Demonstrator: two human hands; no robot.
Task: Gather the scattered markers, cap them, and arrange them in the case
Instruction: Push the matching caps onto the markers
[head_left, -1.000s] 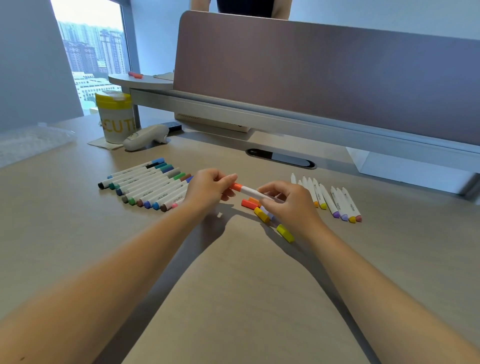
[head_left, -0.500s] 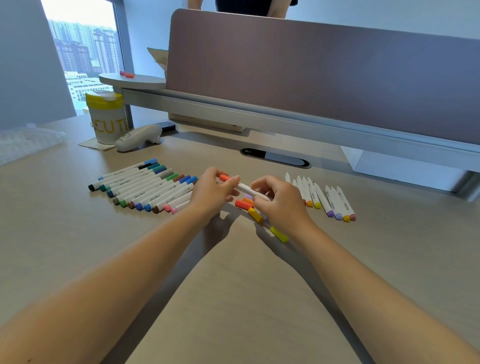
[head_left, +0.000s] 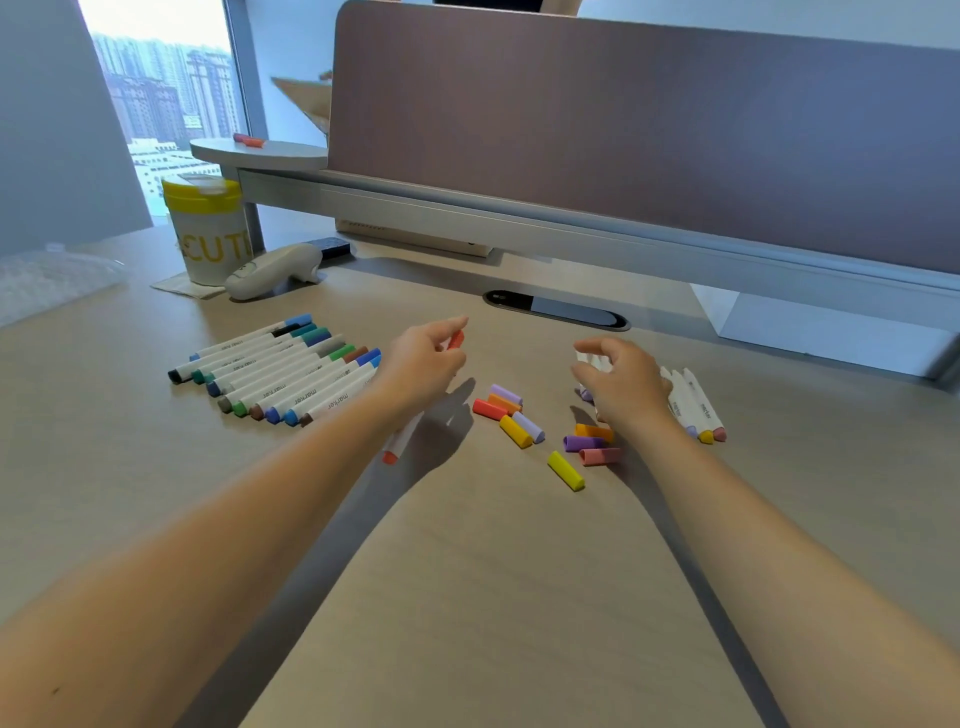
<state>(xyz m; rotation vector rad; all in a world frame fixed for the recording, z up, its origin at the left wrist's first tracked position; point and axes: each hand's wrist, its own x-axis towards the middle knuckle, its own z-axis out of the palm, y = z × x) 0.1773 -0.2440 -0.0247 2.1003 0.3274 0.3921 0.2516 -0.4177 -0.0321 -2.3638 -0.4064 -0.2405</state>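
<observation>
My left hand grips a white marker with an orange-red cap; its other end pokes out below my wrist. A row of capped markers lies just left of that hand. My right hand is curled over the near end of the uncapped white markers, with a white marker tip between thumb and fingers. Between my hands lie several loose caps, among them a yellow one, a purple one and a pink one.
A yellow-lidded tub and a white handheld device stand at the back left. A clear plastic bag lies far left. The desk divider and cable port bound the back.
My hands have parted. The left hand kept the orange-capped marker and swung it leftward. The right hand let go of it and moved right onto the uncapped markers.
</observation>
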